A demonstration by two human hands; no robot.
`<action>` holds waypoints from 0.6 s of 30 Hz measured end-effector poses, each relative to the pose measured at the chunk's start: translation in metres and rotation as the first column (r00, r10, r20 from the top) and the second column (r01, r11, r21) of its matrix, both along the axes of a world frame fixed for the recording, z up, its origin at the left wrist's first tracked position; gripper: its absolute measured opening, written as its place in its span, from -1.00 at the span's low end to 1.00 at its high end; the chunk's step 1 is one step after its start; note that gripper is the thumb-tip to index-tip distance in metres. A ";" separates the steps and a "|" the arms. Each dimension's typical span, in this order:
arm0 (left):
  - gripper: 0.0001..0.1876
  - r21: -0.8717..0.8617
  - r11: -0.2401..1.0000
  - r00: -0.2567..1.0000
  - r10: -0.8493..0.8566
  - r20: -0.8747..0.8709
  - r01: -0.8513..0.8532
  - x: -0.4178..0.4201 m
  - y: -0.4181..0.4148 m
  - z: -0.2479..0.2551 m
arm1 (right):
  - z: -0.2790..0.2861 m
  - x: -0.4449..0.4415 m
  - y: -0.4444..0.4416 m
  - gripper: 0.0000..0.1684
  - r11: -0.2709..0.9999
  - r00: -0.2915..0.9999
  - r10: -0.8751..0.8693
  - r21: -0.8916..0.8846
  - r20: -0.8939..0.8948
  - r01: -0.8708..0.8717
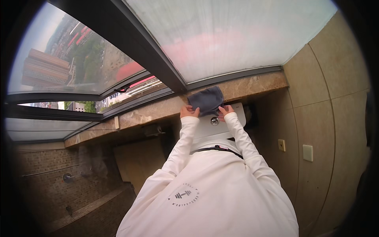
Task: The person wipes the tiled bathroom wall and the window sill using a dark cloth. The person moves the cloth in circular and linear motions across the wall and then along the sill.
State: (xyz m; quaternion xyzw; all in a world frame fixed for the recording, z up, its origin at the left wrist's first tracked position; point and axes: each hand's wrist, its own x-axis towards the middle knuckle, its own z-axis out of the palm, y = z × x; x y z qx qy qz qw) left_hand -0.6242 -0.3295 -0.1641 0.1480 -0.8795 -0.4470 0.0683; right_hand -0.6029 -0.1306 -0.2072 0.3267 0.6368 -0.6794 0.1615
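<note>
A folded dark grey cloth [205, 100] is stretched between my two hands, above the white toilet tank lid [207, 129]. My left hand [189, 111] pinches its near left corner between thumb and fingers. At the near right corner, my right hand [225, 112] grips the cloth the same way, with some fingertips tucked below it. The far part of the cloth overlaps the brown stone window ledge [237, 86]; whether it rests there I cannot tell. Just below the cloth, a round chrome flush button [214, 121] shows on the lid.
A frosted window pane [231, 41] rises behind the ledge. On the left a dark-framed window [124, 89] stands ajar. A toilet paper holder [154, 130] hangs under the ledge. The tiled wall [314, 124] is on the right; a shower area with mosaic tiles [50, 166] lies lower left.
</note>
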 end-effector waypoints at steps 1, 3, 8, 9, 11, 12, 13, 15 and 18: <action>-0.58 0.005 1.000 0.999 0.007 0.041 -0.007 0.000 -0.001 0.002 | -0.002 0.002 -0.004 -0.54 0.999 0.999 -0.041 0.032 -0.009 0.042; -0.61 0.018 0.998 0.990 -0.059 0.132 0.057 -0.005 -0.004 -0.002 | 0.000 0.002 0.003 -0.56 0.993 0.990 -0.119 -0.017 -0.073 0.119; -0.67 0.396 0.918 0.947 -0.109 0.302 -0.020 -0.022 0.005 -0.019 | 0.039 -0.004 0.021 -0.61 0.972 0.975 -0.215 -0.104 -0.051 0.208; -0.67 0.543 0.835 0.929 -0.125 0.349 -0.091 -0.027 0.010 -0.016 | 0.044 -0.004 0.020 -0.59 0.960 0.968 -0.246 -0.146 -0.039 0.238; -0.69 0.745 0.621 0.893 -0.156 0.423 -0.244 -0.031 0.016 -0.008 | 0.045 -0.006 0.018 -0.56 0.922 0.973 -0.228 -0.317 0.018 0.222; -0.71 0.802 0.506 0.876 -0.168 0.452 -0.317 -0.033 0.018 0.006 | 0.045 -0.008 0.016 -0.53 0.890 0.975 -0.217 -0.401 0.044 0.217; -0.72 0.839 0.382 0.858 -0.184 0.479 -0.387 -0.035 0.018 0.014 | 0.044 -0.010 0.015 -0.53 0.856 0.965 -0.252 -0.450 0.067 0.255; -0.66 0.865 0.311 0.854 -0.224 0.469 -0.393 -0.038 0.011 0.011 | 0.042 -0.015 0.011 -0.52 0.775 0.943 -0.310 -0.543 0.119 0.323; -0.62 0.889 0.235 0.862 -0.243 0.445 -0.393 -0.037 0.004 0.017 | 0.030 -0.016 0.011 -0.59 0.715 0.930 -0.358 -0.614 0.089 0.334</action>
